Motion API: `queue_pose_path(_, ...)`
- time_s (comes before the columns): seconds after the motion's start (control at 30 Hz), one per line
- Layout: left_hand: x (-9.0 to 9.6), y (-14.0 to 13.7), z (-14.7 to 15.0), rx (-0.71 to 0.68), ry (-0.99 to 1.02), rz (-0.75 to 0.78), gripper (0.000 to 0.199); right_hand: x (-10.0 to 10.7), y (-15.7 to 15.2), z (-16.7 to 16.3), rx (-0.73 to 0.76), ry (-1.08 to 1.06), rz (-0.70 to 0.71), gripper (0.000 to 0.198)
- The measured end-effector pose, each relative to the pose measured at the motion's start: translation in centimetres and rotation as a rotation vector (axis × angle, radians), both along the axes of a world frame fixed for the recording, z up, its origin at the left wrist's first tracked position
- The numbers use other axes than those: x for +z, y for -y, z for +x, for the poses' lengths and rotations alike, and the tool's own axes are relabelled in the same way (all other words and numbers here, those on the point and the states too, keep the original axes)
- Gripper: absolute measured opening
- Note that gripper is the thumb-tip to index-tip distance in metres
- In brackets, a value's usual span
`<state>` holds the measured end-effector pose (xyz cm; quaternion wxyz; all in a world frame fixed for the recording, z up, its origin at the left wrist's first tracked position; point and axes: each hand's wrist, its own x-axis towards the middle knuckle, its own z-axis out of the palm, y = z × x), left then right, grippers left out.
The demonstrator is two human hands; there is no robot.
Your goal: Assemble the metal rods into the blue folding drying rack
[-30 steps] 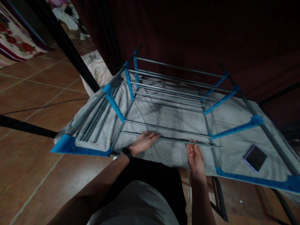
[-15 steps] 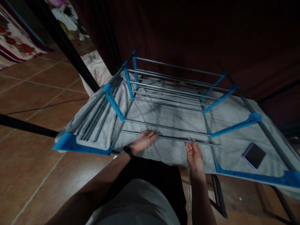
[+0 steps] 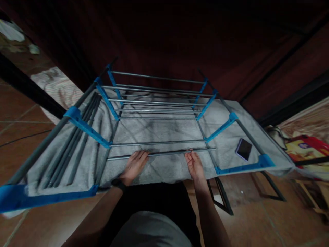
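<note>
A thin metal rod lies crosswise in front of me, held near its two ends. My left hand is closed over it from above, palm down, with a dark band at the wrist. From below, my right hand has its fingers curled on the same rod, palm turned up. Just beyond is the rack frame, made of grey tubes with blue plastic brackets and several metal crossbars. The held rod runs roughly parallel to the nearest crossbar, apart from it.
Several loose grey tubes lie on the grey cloth at the left. A phone rests on the cloth at the right. A dark curtain hangs behind. A red and yellow package is at the far right.
My view has turned to the right, so the rack appears further left and the package has come into view. Both hands still hold the rod near the front crossbar.
</note>
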<state>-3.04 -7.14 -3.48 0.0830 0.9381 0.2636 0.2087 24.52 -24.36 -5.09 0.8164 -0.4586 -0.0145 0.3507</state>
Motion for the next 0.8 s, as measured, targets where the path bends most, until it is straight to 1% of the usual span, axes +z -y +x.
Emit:
queue_pose_path(0.1,-0.3,-0.5,-0.2,0.031,0.070,0.024,0.034,0.4,-0.2,-0.1,0.007,-0.032,0.029,0.033)
queue_pose_path(0.2,-0.4,-0.9,-0.3,0.041,0.106,0.085,0.031,0.5,-0.5,-0.1,0.010,-0.057,0.054,0.036)
queue_pose_path(0.33,-0.5,-1.3,-0.3,0.005,0.080,0.166,0.033,0.3,-1.0,0.2,-0.001,-0.099,0.074,0.038)
queue_pose_path(0.53,-0.3,-1.4,-0.6,-0.012,0.059,0.227,0.034,0.1,-1.3,0.3,-0.011,-0.107,0.062,0.034)
queue_pose_path(0.8,0.0,-1.6,-0.5,-0.030,0.035,0.305,0.038,0.9,-1.1,0.6,-0.010,-0.091,0.034,0.028)
